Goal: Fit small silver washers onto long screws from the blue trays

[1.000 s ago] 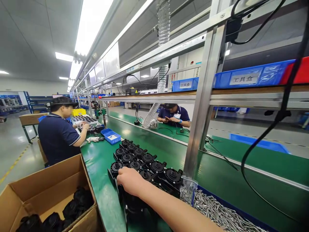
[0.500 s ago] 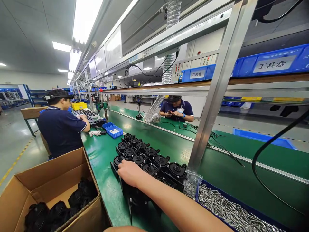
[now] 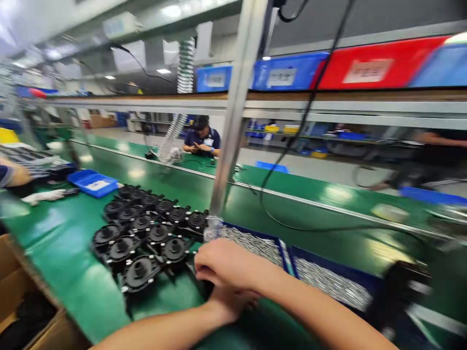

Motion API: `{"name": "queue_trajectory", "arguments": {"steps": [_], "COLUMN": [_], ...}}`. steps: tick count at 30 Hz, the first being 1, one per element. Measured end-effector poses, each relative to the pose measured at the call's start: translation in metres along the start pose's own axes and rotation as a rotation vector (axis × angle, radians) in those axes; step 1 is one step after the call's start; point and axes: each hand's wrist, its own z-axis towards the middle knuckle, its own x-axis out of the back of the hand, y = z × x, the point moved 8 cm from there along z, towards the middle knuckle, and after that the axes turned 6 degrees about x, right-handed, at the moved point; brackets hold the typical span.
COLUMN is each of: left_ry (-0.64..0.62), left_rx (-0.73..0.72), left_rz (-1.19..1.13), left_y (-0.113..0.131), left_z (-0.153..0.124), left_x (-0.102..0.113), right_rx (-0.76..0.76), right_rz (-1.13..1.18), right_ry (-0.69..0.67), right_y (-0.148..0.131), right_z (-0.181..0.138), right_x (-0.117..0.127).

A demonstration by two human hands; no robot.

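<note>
The green bench (image 3: pixel 82 294) is the largest item, with an open cardboard box (image 3: pixel 10 265) just beside its near left edge. A group of black parts (image 3: pixel 159 232) sits on the bench in close rows, to the left of the hands. Each part is round with a raised centre stub; by appearance they are rigid moulded plastic, judged modest in weight, not fragile, and somewhat slick on the smooth faces. The outer rim of the round body appears the sound place to take hold; the narrow stub and side spout look less suitable. Two dark blue trays (image 3: pixel 343 272) stand to the right of the parts. The right hand (image 3: pixel 219 260) is bent at the wrist, back upward, fingers curled down; its forearm enters from the lower right. The left hand (image 3: pixel 231 299) lies beneath and partly behind it, its forearm from the lower left. The hands overlap; whether they press together or pinch anything cannot be told, fingertips being hidden or blurred. Smallest noted are the loose metal pins (image 3: pixel 251 243) in the trays.
</note>
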Motion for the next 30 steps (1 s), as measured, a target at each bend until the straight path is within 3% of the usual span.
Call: {"name": "queue_trajectory", "arguments": {"steps": [2,5,8,11,14,17,20,24,27,30], "left_ry": [-0.110,-0.189,-0.187,-0.182,-0.189,-0.190,-0.183,-0.168,-0.166,-0.160], "left_rx": [-0.006,-0.028,-0.002,0.030,0.053,0.084,0.112,0.126,0.126,0.124], "left_rz": [0.014,0.028,0.078,0.118,0.154,0.181,0.197,0.191,0.190,0.176], "left_y": [-0.007,-0.010,-0.013,-0.016,-0.016,-0.016,-0.016,-0.016,-0.016,-0.016], "left_z": [0.006,0.009,0.007,0.005,0.004,0.003,0.002,0.003,0.004,0.004], "left_x": [-0.019,-0.021,-0.015,-0.016,-0.019,-0.019,-0.018,-0.016,-0.016,-0.015], "right_rx": [-0.129,-0.362,-0.535,-0.705,-0.756,-0.653,-0.564,-0.495,-0.494,-0.455], "right_rz": [0.166,0.316,0.386,0.402,0.400,0.383,0.367,0.545,0.620,0.542], "right_ry": [-0.112,-0.183,-0.171,-0.148,-0.212,-0.215,-0.076,0.083,0.145,0.212], "right_y": [0.015,0.026,0.028,0.031,0.031,0.028,0.027,0.022,0.019,0.016], "right_z": [-0.072,-0.164,-0.220,-0.250,-0.258,-0.243,-0.217,-0.186,-0.178,-0.178], "right_x": [-0.022,-0.058,-0.090,-0.112,-0.130,-0.136,-0.132,-0.144,-0.164,-0.173]}}
